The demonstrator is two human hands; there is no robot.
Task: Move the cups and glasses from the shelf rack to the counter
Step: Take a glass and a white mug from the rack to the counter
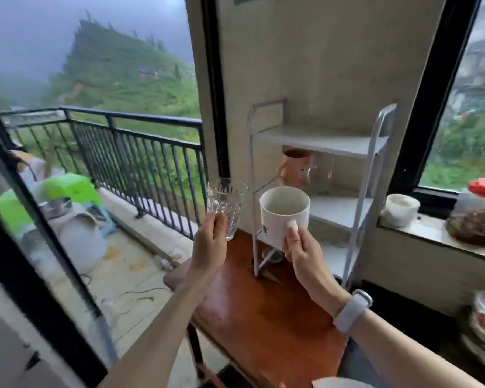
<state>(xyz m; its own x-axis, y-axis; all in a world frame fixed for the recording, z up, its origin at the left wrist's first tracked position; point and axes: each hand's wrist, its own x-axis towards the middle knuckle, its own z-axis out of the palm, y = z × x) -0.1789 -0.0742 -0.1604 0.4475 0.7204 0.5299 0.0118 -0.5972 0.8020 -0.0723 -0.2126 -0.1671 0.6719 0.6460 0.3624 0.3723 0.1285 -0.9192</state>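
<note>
White mug: a plain white ceramic mug (pixel 284 215) with a straight wall, a pale empty inside and a small dark mark low on its left side; it is upright, in the air in front of the rack, above the wooden top.
Right hand: the right hand (pixel 298 246) holds the mug from below and behind, fingers closed on its handle, thumb pressed on the handle's top; a pale grey watch band (pixel 352 309) sits on the wrist.
Clear glass: a faceted clear drinking glass (pixel 226 204), empty, tilted slightly, held in the air left of the rack, with the balcony railing showing through it.
Left hand: the left hand (pixel 211 246) grips the glass low down, fingertips and thumb pinched round its base.
Rack: a white metal shelf rack (pixel 356 144) with flat shelves stands on the reddish-brown wooden counter (pixel 263 309) against the wall.
Still on the rack: on the middle shelf, a copper-pink mug (pixel 293 169) and just right of it a clear glass jug (pixel 321 175), blurred.
Lowest shelf: something small and shiny behind the white mug; I cannot tell what.
Window sill: a small white pot (pixel 401 208) to the right, well apart from the rack.
</note>
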